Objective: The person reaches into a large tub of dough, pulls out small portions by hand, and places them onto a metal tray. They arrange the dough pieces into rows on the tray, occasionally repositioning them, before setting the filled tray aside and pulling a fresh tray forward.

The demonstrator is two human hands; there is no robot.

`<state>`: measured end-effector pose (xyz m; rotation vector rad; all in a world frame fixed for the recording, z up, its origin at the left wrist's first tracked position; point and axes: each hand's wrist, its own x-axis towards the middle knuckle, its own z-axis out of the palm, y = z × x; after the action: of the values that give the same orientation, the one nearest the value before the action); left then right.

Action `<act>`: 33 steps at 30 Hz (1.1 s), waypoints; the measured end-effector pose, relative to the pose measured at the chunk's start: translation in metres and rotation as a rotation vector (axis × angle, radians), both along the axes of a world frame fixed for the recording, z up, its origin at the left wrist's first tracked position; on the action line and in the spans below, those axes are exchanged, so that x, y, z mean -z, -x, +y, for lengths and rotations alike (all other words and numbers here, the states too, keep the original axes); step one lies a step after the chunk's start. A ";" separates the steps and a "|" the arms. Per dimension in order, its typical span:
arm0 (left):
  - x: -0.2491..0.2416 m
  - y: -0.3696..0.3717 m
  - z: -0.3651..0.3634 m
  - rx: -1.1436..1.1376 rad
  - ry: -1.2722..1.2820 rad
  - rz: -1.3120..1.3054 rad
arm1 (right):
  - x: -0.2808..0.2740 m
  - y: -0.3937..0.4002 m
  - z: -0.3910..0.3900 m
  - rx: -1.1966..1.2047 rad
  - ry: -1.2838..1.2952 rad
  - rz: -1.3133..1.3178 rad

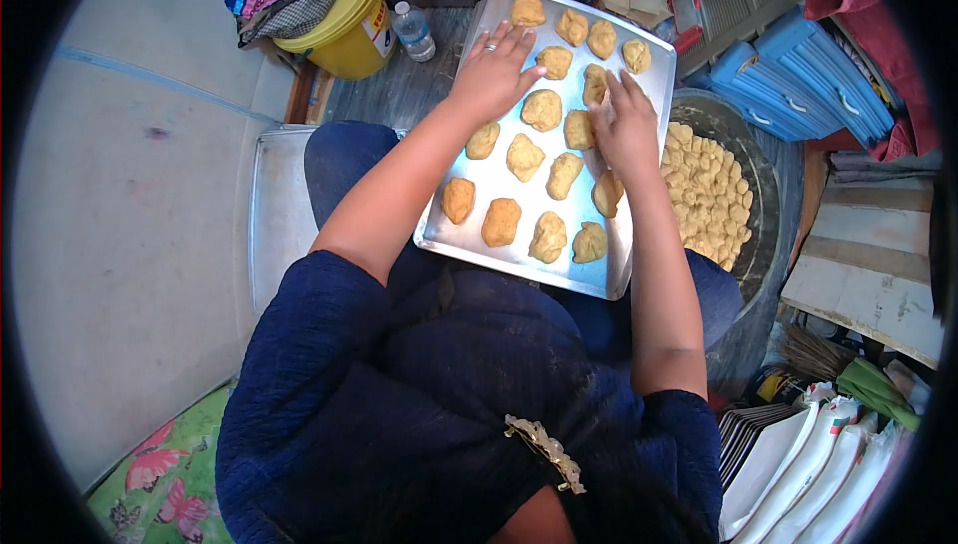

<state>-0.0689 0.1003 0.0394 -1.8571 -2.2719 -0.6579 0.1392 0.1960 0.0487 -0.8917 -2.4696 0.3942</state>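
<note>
A metal baking tray lies tilted across my lap, holding rows of yellowish-brown dough pieces. My left hand rests at the tray's upper left with fingers spread, its thumb beside one dough piece. What lies beneath that palm is hidden. Over on the right side, my right hand has its thumb and fingers closed about a dough piece, partly covered by the fingers. Another piece sits right at the edge of this hand.
Right of the tray, a dark round basin holds many dough lumps. A yellow lidded bucket and a water bottle stand at upper left. Blue drawers and a wooden board are on the right.
</note>
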 end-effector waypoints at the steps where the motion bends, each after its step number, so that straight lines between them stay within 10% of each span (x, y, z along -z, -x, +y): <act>1: 0.003 0.000 0.005 0.021 0.078 0.064 | 0.003 0.009 -0.001 -0.001 0.000 0.000; 16: -0.026 0.018 -0.071 -0.051 -0.059 -0.345 | -0.016 0.041 -0.043 -0.125 0.021 0.063; 22: -0.001 -0.035 -0.139 0.096 0.135 -0.411 | -0.017 0.036 -0.141 -0.322 0.019 -0.290; 33: 0.021 -0.066 -0.141 0.051 0.109 -0.453 | 0.006 -0.053 -0.113 0.113 0.061 -0.282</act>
<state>-0.0027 -0.0408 0.0185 -1.9838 -2.5782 -1.0798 0.1921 0.0828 0.0423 -1.1777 -2.6542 0.3250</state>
